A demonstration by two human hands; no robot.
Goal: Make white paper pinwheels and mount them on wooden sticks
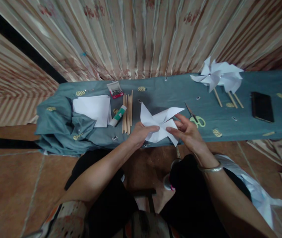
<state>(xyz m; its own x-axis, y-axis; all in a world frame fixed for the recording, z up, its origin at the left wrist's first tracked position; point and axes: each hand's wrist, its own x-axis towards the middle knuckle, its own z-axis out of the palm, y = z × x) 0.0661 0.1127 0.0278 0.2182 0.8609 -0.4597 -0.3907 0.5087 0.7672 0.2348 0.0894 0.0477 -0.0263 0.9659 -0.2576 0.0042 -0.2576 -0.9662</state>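
A white paper pinwheel (pixel 159 119) with folded blades is held between my two hands over the near edge of the cloth. My left hand (pixel 142 133) grips its left side, thumb pressed on the paper near the middle. On the right side, my right hand (pixel 188 133) pinches a blade, its thumb on top and its fingers behind. No stick shows on this pinwheel. Green-handled scissors (pixel 197 119) lie just beyond my right hand. To the left of the pinwheel lies a row of several wooden sticks (pixel 127 114), with a glue stick (pixel 118 115) beside them.
A stack of white paper (pixel 92 109) lies at the left, near an open box of small metal pins (pixel 116 92). Finished pinwheels on sticks (pixel 217 77) rest at the back right, and a black phone (pixel 262 106) lies beyond them. Striped curtains (pixel 141 39) hang behind the cloth-covered bench.
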